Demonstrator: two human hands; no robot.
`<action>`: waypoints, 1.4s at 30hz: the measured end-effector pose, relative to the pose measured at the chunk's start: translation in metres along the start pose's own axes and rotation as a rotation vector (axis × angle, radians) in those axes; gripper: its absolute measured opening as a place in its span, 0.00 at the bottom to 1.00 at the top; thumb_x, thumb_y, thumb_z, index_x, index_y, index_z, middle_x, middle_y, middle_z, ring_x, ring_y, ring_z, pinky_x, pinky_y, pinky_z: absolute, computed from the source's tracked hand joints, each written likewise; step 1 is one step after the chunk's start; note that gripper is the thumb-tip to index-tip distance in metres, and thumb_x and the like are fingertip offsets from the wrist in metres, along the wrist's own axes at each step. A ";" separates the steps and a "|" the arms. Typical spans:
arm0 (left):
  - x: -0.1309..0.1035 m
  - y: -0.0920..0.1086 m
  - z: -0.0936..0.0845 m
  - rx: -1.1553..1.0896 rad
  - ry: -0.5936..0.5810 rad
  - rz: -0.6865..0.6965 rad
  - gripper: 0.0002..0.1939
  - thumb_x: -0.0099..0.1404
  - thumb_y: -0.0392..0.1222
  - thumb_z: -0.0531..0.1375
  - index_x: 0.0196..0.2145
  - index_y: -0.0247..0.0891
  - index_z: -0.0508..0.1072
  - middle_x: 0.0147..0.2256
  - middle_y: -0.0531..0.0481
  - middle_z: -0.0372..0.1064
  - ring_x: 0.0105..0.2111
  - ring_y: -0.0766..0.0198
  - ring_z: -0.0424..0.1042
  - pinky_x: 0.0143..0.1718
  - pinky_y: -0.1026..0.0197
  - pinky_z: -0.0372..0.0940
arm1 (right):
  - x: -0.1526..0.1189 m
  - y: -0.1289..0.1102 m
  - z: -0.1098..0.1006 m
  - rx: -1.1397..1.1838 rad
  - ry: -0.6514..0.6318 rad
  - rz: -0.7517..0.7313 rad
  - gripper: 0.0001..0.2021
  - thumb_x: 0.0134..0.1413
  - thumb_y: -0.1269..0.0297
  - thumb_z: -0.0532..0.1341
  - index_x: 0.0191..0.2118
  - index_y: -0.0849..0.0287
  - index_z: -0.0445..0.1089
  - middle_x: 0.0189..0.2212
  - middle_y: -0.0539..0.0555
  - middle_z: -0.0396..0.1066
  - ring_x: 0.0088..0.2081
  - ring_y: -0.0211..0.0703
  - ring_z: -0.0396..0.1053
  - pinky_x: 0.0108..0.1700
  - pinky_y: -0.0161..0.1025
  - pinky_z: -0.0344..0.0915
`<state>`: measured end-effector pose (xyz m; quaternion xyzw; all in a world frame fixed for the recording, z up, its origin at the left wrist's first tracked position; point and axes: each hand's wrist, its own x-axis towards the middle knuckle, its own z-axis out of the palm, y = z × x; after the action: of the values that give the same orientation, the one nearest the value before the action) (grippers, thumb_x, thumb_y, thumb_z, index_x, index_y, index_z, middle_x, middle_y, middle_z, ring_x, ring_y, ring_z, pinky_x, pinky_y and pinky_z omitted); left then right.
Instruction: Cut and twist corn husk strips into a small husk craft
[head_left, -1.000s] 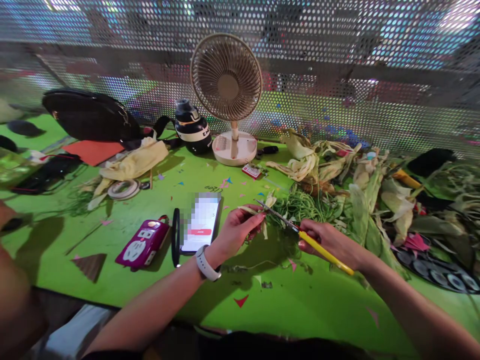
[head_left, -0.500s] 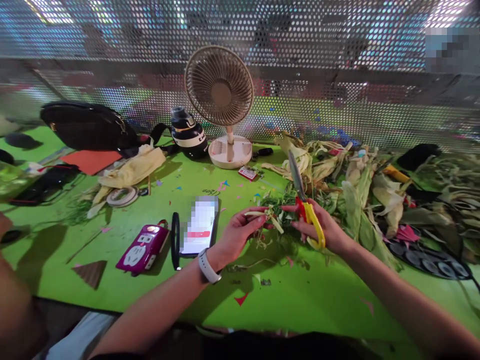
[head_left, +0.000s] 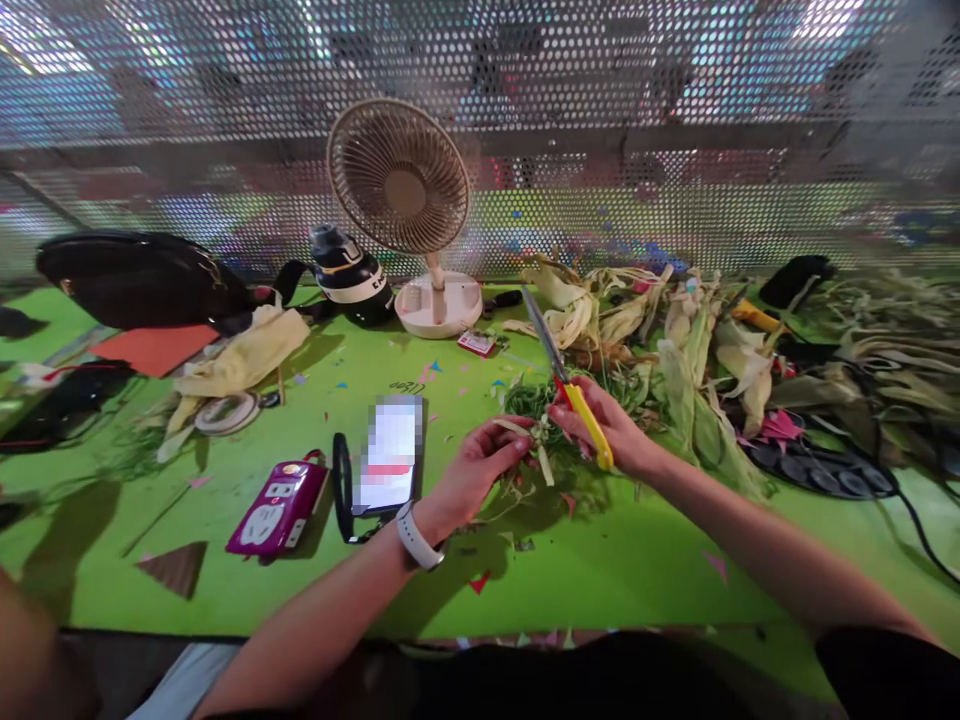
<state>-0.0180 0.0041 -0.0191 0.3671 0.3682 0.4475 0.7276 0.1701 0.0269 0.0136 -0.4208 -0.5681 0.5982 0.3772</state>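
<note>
Between the fingers of my left hand (head_left: 480, 465) is a small bundle of pale green plant stems (head_left: 541, 440), with loose ends sticking out and drooping below. My right hand (head_left: 604, 432) is closed on scissors (head_left: 581, 405) with yellow and red handles; their metal blades point up and away to the left. Its fingertips are close to the bundle, and I cannot tell whether they touch it. Thin green sprigs (head_left: 525, 395) lie just behind both hands. A white-banded watch is on my left wrist.
A lit phone (head_left: 394, 450) and a purple power adapter (head_left: 277, 508) lie left of my hands. Behind stand a fan (head_left: 405, 190) and a black bottle (head_left: 352, 275). Dried corn husks (head_left: 690, 370) heap up on the right beside a black corded power strip (head_left: 821, 472). Someone's arm shows at far left.
The view has swung a little to the right. My right hand has moved closer to the left one, and the scissors now lean further left. The left hand keeps its hold on the stems.
</note>
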 end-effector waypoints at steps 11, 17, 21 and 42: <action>-0.005 -0.004 0.018 -0.135 0.113 0.029 0.15 0.51 0.37 0.69 0.35 0.37 0.69 0.27 0.56 0.71 0.26 0.72 0.70 0.25 0.71 0.63 | -0.002 0.025 0.022 0.068 0.143 -0.232 0.17 0.52 0.56 0.64 0.39 0.52 0.54 0.28 0.46 0.58 0.24 0.33 0.58 0.24 0.33 0.59; -0.003 -0.003 0.015 -0.075 0.086 -0.088 0.14 0.51 0.43 0.69 0.34 0.36 0.74 0.30 0.51 0.74 0.30 0.66 0.73 0.25 0.66 0.66 | 0.005 0.018 0.015 0.018 0.062 -0.129 0.19 0.48 0.54 0.65 0.37 0.53 0.55 0.27 0.45 0.59 0.22 0.31 0.57 0.22 0.32 0.57; 0.001 0.000 0.009 0.010 0.029 -0.124 0.16 0.50 0.45 0.69 0.35 0.34 0.76 0.26 0.50 0.74 0.24 0.68 0.71 0.28 0.64 0.66 | 0.009 0.016 0.007 0.069 0.090 -0.140 0.18 0.49 0.52 0.65 0.37 0.53 0.56 0.26 0.44 0.59 0.19 0.29 0.55 0.19 0.31 0.55; 0.053 0.046 0.036 0.017 0.030 0.173 0.14 0.44 0.41 0.72 0.29 0.34 0.77 0.28 0.50 0.75 0.28 0.65 0.73 0.35 0.60 0.69 | 0.062 -0.033 -0.027 0.003 0.145 -0.331 0.23 0.40 0.49 0.69 0.33 0.55 0.58 0.23 0.43 0.58 0.21 0.31 0.55 0.20 0.31 0.52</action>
<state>0.0133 0.0611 0.0260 0.3969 0.3501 0.5109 0.6774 0.1724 0.0964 0.0417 -0.3632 -0.6001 0.4968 0.5110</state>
